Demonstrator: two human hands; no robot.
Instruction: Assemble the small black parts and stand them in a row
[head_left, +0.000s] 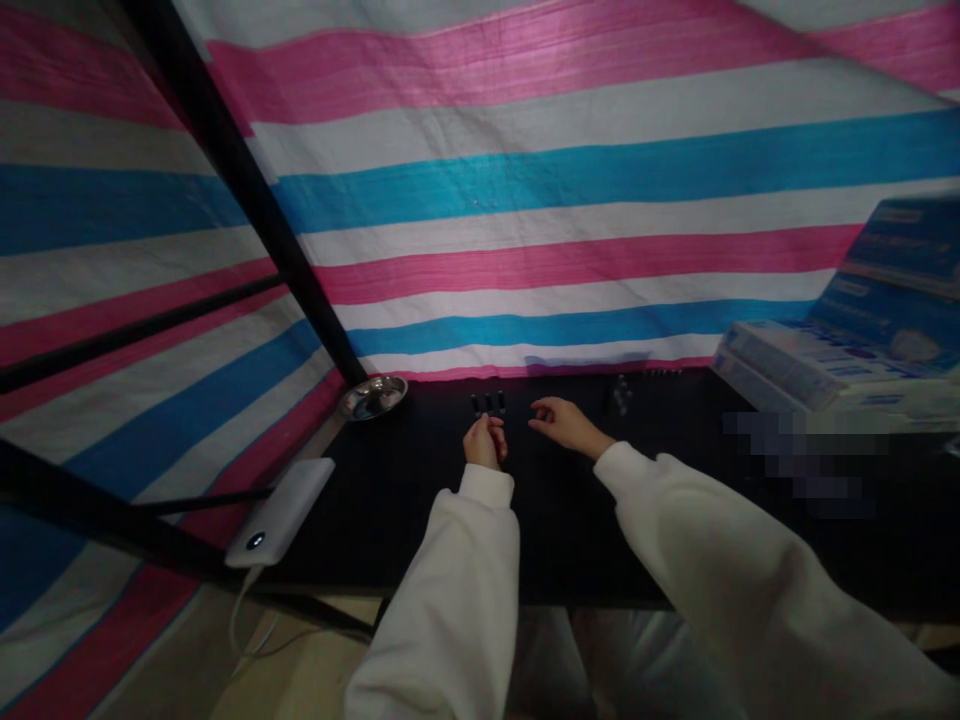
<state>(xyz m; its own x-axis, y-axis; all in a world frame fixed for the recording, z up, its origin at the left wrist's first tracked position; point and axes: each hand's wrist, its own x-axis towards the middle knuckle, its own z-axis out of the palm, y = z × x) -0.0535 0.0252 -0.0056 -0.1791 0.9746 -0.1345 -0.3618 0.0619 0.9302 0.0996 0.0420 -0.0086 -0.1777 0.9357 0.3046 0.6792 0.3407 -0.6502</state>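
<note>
Before a striped tarp, three dark pieces were already lined up on the counter right of a metal dish, small pieces lay clustered farther right of it, the right hand was loosely parted, and the left hand's grip could not be read.

Three small dark sticks, side by side, on black tabletop

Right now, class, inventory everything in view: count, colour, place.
Small pieces: three, black, centre
Shiny pieces: several, grey, back right
Dish: one, silver, back left
Device: one, white, left
Cable: one, white, below device
Boxes: several, blue-white, right
Table: one, black, centre
Poles: several, black, left
Sheeting: uncounted, pink-white-blue, behind, left
Floor: one, tan, below
Trousers: one pair, grey, below
Sleeves: two, white, foreground
Left hand: one, bare, centre
Right hand: one, bare, centre
</note>
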